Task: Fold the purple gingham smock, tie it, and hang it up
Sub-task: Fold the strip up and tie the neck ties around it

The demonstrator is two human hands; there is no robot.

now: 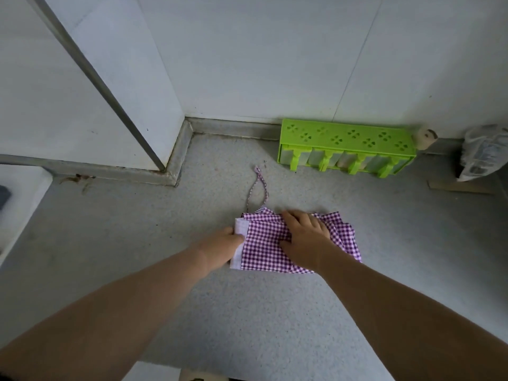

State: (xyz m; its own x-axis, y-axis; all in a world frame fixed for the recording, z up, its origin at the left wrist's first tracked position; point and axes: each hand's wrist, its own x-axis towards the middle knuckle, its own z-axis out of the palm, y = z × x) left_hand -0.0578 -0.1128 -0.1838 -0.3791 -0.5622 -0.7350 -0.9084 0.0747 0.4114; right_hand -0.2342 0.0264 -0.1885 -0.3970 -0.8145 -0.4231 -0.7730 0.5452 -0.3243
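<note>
Smock point(270, 250) folded into a compact, roughly square packet, lying flat on the grey table point(247, 312), well short of the green rack point(347, 146) at the far wall. Pale lining exposed along the packet's left edge; loose layers bunched and uneven on its right side. Strap loop point(257, 188) trailing from the packet's far edge toward the wall, lying slack, not knotted round the bundle.

Progress, as judged: folding largely done, possibly one more fold or a smoothing pass outstanding. Tying not yet begun. Hanging not yet begun; no hook or rail identifiable in view.

Left hand point(222, 247) set at the packet's left edge, thumb on top of the pale lining, remaining fingers tucked beneath or hidden; appears to pinch that edge, though contact underneath cannot be confirmed. Right hand point(305, 237) laid palm-down across the packet's upper right, fingers point(291, 215) slightly spread and pressed flat against the fabric, holding nothing, pinning the layers down.

Beyond the rack, toward the right: a small pale rounded object point(425, 138) against the wall, then a crumpled plastic bag point(482, 152). Neither touching the smock.
</note>
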